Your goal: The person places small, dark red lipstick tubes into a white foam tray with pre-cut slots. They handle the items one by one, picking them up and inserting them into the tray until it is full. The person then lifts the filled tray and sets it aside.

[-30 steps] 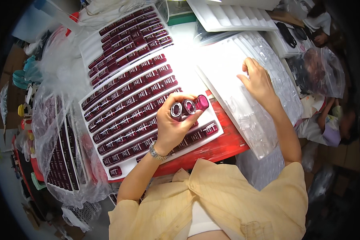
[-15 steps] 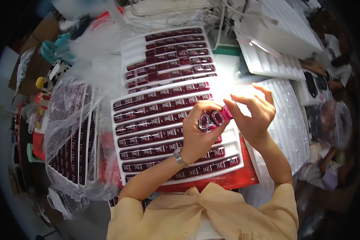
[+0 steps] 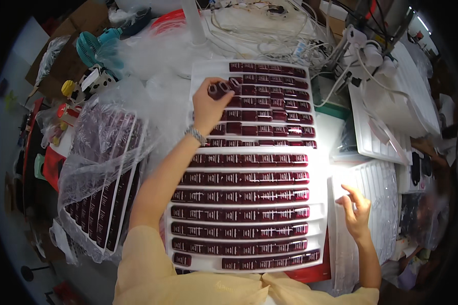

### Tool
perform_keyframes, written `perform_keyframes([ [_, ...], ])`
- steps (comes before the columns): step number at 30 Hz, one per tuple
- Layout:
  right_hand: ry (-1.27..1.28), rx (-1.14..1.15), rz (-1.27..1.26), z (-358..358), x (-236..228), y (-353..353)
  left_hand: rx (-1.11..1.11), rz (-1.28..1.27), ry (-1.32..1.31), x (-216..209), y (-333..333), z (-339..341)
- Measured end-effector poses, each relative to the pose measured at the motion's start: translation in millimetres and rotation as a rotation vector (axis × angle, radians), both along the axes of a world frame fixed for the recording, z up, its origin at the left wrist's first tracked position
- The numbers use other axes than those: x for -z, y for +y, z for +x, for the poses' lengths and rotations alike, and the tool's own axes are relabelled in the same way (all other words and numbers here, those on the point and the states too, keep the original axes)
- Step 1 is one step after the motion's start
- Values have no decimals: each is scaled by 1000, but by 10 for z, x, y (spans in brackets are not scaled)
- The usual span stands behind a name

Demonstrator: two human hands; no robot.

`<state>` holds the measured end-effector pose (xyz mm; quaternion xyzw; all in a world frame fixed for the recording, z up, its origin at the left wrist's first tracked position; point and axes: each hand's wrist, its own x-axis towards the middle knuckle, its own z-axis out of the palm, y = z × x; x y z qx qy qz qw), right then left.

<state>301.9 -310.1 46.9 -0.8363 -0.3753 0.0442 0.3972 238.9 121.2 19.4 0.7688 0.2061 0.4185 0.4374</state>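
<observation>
Your left hand (image 3: 208, 105) shifts to eleven o'clock, bringing its grasped bottles (image 3: 223, 89) to the part-filled far tray (image 3: 211, 70); your right hand (image 3: 359, 209), at four o'clock, is unclenched, apparently empty.

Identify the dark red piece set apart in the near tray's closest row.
The dark red piece at the row's left end; a bare stretch of tray separates it from the others.

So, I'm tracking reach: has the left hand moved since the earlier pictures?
Yes. Judged against the near tray, the left hand has moved forward and left, from over it to the left part of the far tray.
</observation>
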Motion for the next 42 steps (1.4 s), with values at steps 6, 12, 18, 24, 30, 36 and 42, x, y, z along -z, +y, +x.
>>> perform_keyframes([
  [6, 313, 258, 24, 38, 393, -187, 5, 433, 353, 393, 1279, 827],
  [12, 60, 211, -29, 27, 406, -81, 223, 574, 420, 626, 1578, 900],
  [18, 42, 244, -51, 28, 435, -130, 316, 625, 1089, 105, 932, 541],
  [24, 7, 210, -49, 37, 441, -90, -60, 48, 438, 726, 1292, 685],
  [30, -11, 217, -78, 26, 403, -90, -172, -10, 517, 618, 1099, 782],
  [36, -28, 215, -70, 34, 410, -65, -331, 105, 601, 650, 1093, 436],
  [42, -45, 210, -78, 48, 432, -66, -152, 15, 580, 709, 1065, 649],
])
